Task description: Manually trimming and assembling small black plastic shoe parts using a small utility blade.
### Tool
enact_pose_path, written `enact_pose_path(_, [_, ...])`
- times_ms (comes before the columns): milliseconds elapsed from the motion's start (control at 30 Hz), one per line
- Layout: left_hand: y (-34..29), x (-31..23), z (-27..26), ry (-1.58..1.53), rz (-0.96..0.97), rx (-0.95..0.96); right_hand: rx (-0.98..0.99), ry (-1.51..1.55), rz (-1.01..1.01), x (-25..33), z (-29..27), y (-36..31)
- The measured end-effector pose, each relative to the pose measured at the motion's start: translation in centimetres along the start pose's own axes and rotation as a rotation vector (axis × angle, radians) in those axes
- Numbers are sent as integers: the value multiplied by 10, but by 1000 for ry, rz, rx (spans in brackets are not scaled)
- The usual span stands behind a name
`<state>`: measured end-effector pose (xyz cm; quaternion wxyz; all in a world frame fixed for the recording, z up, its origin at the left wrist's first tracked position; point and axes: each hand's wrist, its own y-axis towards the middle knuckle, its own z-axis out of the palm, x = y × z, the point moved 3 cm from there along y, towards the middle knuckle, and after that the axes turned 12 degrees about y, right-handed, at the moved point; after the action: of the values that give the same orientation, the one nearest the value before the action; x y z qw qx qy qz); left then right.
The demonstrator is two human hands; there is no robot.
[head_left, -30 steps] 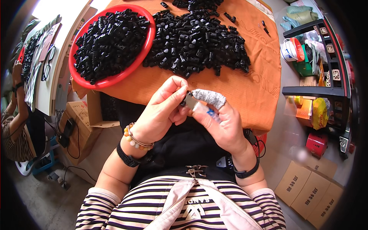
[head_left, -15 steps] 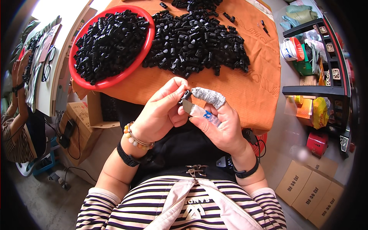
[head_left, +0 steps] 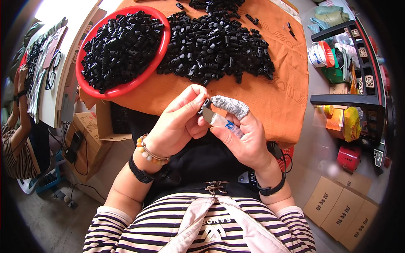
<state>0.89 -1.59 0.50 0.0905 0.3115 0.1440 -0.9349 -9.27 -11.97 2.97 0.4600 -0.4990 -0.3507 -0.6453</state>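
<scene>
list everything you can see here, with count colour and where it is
small black plastic part: one, black, pinched in the left fingertips
small blade tool: one, grey blade with pale handle, in the right hand
loose black parts: too many to count, black, heaped on the cloth
red basin: one, red, upper left, full of black parts
orange cloth: one, orange, covering the table
cardboard boxes: several, brown, floor lower right
black shelf: one, black, right edge
another person: one, striped sleeve, far left
left hand: beaded bracelet, black band
right hand: grey finger cot, black wristband

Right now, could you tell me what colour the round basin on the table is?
Red, seen in the head view: basin.
</scene>
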Motion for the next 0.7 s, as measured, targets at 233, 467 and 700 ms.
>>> enact_pose_path(233, [-1, 1, 0, 157, 82, -137, -3, -30, -5, 2, 0, 2])
enact_pose_path(467, [-1, 1, 3, 158, 96, -186, 40, -198, 11, 0, -8, 1])
enact_pose_path(700, [0, 3, 4, 77, 34, -70, -91, 52, -85, 3, -4, 5])
